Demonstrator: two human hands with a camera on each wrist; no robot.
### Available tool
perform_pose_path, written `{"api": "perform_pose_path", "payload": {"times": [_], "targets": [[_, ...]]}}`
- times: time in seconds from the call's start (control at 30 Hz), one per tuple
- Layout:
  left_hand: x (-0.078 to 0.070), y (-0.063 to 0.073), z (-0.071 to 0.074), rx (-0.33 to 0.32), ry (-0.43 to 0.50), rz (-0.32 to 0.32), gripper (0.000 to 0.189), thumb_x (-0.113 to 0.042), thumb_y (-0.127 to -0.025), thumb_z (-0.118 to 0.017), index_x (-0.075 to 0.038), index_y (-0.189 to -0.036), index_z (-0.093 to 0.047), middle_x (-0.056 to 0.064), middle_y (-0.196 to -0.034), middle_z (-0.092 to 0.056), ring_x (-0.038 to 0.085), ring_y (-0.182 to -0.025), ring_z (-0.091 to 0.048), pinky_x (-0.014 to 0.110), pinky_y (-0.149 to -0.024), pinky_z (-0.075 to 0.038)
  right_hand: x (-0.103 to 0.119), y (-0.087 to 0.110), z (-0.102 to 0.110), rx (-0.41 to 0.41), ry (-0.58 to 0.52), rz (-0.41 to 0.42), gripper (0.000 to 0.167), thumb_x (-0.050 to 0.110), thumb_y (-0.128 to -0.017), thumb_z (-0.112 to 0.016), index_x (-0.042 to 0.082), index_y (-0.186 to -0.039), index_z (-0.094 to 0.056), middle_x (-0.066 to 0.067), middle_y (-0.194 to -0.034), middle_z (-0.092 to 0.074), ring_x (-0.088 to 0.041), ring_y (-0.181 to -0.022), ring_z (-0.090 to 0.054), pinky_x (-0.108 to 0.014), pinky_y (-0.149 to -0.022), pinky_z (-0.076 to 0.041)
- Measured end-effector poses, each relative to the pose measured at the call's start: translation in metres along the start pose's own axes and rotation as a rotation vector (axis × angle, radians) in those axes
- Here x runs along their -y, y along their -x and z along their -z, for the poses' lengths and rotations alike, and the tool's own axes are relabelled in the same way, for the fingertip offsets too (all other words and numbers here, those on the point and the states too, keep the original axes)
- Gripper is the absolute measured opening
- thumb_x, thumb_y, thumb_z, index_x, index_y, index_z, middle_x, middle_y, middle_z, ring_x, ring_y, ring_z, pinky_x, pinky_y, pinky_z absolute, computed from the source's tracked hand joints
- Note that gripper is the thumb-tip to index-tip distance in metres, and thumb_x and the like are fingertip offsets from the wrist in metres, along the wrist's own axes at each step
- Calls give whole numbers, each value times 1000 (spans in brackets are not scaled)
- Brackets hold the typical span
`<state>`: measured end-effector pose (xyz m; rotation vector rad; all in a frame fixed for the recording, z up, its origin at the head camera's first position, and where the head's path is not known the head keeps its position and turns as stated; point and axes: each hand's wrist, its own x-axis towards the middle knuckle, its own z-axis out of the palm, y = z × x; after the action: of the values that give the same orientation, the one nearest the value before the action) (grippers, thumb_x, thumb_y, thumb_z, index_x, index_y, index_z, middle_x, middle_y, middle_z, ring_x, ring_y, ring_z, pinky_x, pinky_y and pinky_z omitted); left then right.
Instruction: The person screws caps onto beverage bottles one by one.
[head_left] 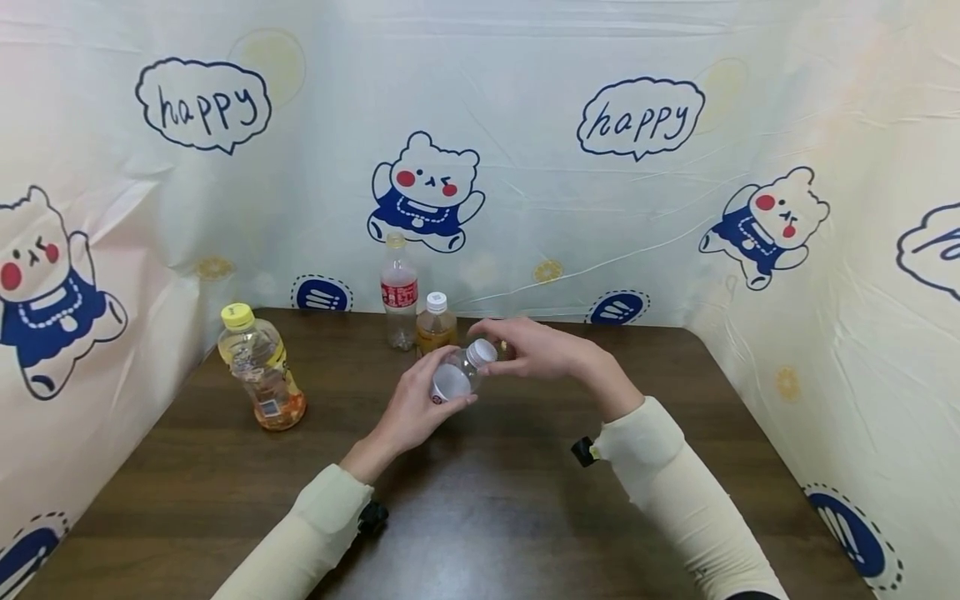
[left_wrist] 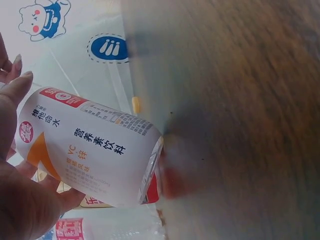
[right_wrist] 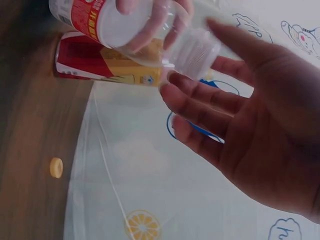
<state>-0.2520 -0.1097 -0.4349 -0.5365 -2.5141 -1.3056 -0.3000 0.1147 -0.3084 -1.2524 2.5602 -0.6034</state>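
Note:
My left hand (head_left: 417,403) grips a clear plastic drink bottle (left_wrist: 87,147) with a white label, tilted up and to the right above the table. On its neck sits a white cap (head_left: 482,352). My right hand (head_left: 542,348) is beside that cap, thumb and fingers spread loosely around it. In the right wrist view the right fingers (right_wrist: 200,107) stand apart, and contact with the cap (right_wrist: 199,54) cannot be made out.
Behind the hands stand a clear red-labelled bottle (head_left: 400,296) and a white-capped amber bottle (head_left: 437,323). At left is a yellow-capped bottle (head_left: 262,367). A small yellow cap (right_wrist: 56,167) lies on the brown table (head_left: 480,517). Printed sheets (head_left: 525,208) enclose the table's sides and back.

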Motion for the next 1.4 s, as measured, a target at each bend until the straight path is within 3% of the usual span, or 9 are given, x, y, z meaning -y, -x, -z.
{"api": "perform_pose_path", "payload": {"times": [0.13,0.27,0.33,0.47,0.53,0.63,0.93,1.17,1.4], "targets": [[-1,2,-1,1,-8,5,71,-34,-86,-85,-20,-145,-49,7,-137,-59,25,-119,-59,48,-92,-57,1,-3,-6,-75,149,-71,30,44,-100,-65,18,-115,-68,4,-93,-67,-14,-80,-60,-27,-68,-53],[0,2,-2,2,-25,-6,72,-35,-86,-85,-19,-146,-49,8,-138,-59,26,-120,-59,48,-92,-57,1,-4,-9,-162,274,-148,42,55,-103,-52,20,-93,-72,6,-72,-62,-15,-69,-57,-29,-58,-48],[1,2,-2,-2,-29,-7,72,-35,-86,-84,-20,-146,-49,7,-137,-59,25,-120,-59,47,-92,-57,0,-3,-7,-175,261,-139,42,54,-104,-50,20,-95,-73,6,-74,-64,-15,-69,-57,-30,-60,-49],[2,2,-1,-8,-20,-6,71,-34,-86,-85,-21,-145,-49,6,-136,-59,25,-119,-60,48,-91,-57,0,2,-2,-125,127,-66,37,46,-102,-61,16,-123,-66,4,-93,-68,-15,-81,-61,-30,-71,-54],[2,2,0,-8,-22,-6,71,-34,-86,-85,-21,-145,-49,6,-136,-59,25,-119,-60,48,-91,-57,1,3,0,-81,57,-31,49,42,-98,-69,14,-137,-58,3,-105,-67,-16,-88,-61,-30,-76,-55],[2,2,0,-7,-27,-9,71,-35,-86,-84,-21,-145,-49,6,-136,-59,25,-119,-60,47,-90,-57,0,3,-1,-28,4,-7,61,36,-94,-75,13,-145,-50,1,-114,-64,-20,-94,-61,-30,-79,-56],[1,3,-1,-9,-25,-2,72,-34,-85,-85,-19,-145,-49,6,-135,-59,25,-119,-59,49,-93,-57,-3,-1,-7,-50,16,-22,38,35,-95,-74,18,-126,-63,1,-107,-68,-16,-90,-62,-27,-79,-57],[0,2,0,-15,-13,-4,70,-32,-85,-85,-20,-144,-49,6,-136,-59,27,-119,-60,50,-93,-57,-2,-3,-11,-106,117,-46,35,45,-97,-69,21,-121,-63,5,-94,-67,-14,-82,-59,-29,-70,-54],[1,-2,10,-88,-25,-61,72,-31,-84,-87,-16,-144,-49,7,-137,-59,27,-118,-61,52,-91,-57,-2,-3,-10,-166,57,-31,35,47,-105,-54,21,-125,-64,6,-94,-68,-15,-81,-61,-31,-69,-54]]}}
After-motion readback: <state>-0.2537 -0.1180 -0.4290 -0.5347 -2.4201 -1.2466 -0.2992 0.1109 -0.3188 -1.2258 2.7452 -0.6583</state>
